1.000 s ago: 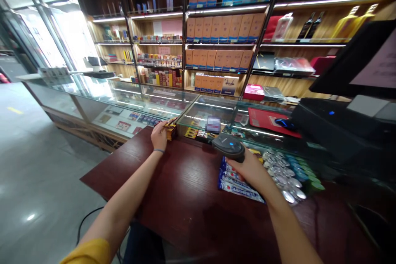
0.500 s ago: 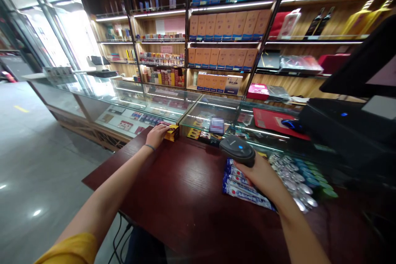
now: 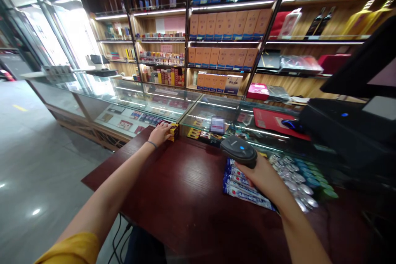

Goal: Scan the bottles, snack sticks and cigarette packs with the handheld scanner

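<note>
In the head view, your left hand [image 3: 160, 133] reaches out to the far edge of the dark red-brown table [image 3: 182, 185]. Its fingers lie over the near side of a small stack of yellow packs [image 3: 175, 133], touching it; you cannot tell from here how tightly they close or whether they have hold of it. The stack sits on the table, just beside the glass counter [image 3: 213, 105].

Your right hand [image 3: 260, 173] is wrapped around the handle of a black scanner [image 3: 239, 150], fingers curled closed, with the scanner's head pointing toward the counter side and a blue light lit on top. Under and beside that hand, blue-and-white packets [image 3: 232, 185] lie side by side on the table. To their right stand rows of round silver lids [image 3: 293, 185]. Farther back, a blue-lit mouse [image 3: 291, 124] rests on a red mat [image 3: 269, 120].
</note>
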A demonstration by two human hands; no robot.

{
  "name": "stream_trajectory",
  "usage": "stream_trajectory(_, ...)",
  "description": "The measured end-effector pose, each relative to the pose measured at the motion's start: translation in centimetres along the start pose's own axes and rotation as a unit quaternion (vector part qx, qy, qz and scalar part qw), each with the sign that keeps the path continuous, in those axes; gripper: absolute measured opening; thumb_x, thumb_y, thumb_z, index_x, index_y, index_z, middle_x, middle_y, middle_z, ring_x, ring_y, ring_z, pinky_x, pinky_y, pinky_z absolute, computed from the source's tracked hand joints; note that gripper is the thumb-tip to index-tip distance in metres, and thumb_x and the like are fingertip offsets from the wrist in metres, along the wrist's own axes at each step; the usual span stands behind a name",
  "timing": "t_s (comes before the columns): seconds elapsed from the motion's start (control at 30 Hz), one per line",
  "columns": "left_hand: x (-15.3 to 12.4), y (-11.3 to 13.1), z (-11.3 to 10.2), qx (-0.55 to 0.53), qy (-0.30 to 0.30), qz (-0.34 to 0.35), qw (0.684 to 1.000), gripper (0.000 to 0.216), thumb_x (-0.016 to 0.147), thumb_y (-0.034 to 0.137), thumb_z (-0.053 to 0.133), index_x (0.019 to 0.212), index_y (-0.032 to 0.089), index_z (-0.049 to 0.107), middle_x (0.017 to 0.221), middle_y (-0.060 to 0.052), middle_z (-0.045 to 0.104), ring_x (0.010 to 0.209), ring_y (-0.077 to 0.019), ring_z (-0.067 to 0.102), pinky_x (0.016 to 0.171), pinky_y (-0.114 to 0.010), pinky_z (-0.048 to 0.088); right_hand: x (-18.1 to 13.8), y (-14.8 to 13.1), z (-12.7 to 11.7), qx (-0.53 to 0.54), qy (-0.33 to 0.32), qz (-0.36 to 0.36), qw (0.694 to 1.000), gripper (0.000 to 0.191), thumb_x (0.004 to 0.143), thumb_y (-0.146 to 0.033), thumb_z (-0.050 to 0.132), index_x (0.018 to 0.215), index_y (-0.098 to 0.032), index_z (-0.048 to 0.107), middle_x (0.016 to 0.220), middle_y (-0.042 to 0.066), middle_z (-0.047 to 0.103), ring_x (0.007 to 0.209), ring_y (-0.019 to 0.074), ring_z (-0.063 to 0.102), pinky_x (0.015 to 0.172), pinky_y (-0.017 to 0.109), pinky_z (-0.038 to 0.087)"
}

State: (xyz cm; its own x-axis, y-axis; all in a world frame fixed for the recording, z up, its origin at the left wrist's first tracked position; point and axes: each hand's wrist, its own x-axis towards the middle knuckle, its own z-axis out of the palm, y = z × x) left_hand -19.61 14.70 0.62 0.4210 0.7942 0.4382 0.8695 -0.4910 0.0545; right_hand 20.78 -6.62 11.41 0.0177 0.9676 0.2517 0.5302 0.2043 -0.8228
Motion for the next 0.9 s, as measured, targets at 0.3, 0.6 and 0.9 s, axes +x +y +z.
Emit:
stream_trajectory(0.3, 0.1, 0.3, 0.1, -0.045, 0.042, -0.082, 0.995, 0.060, 0.085, 0.040, 0.070, 0.141, 0.023, 0.055, 0.136, -0.014, 0.062, 0.134, -0.0327, 0.052, 0.112, -0.050, 0.042, -0.7, -0.8, -1.9, -0.014, 0.030, 0.045, 0.998, 0.030, 0.080, -0.042, 0.068, 0.101, -0.020, 0.063, 0.050, -0.005, 0.058, 0.037, 0.0159, 0.052, 0.044, 0.028, 0.042)
stream_trajectory(0.6, 2.4, 9.7, -1.8, -0.133, 0.197, -0.039, 0.971, 0.041, 0.097, 0.043, 0.055, 0.131, 0.021, 0.062, 0.122, -0.012, 0.068, 0.118, -0.0302, 0.061, 0.107, -0.046, 0.047, -1.4, 0.5, -7.4, 0.050, 0.060, 0.084, 0.993, 0.029, 0.078, -0.048, 0.072, 0.083, -0.024, 0.057, 0.047, -0.006, 0.053, 0.037, 0.0151, 0.048, 0.040, 0.027, 0.035)
stream_trajectory(0.9, 5.5, 24.7, 1.1, -0.240, 0.167, 0.070, 0.954, 0.034, 0.099, 0.033, 0.056, 0.130, 0.023, 0.063, 0.127, -0.011, 0.066, 0.123, -0.0279, 0.058, 0.111, -0.046, 0.045, -3.2, 0.6, -11.3, 0.105, 0.110, 0.080, 0.985, 0.025, 0.077, -0.040, 0.073, 0.079, -0.026, 0.053, 0.047, -0.007, 0.051, 0.036, 0.0132, 0.045, 0.038, 0.026, 0.034)
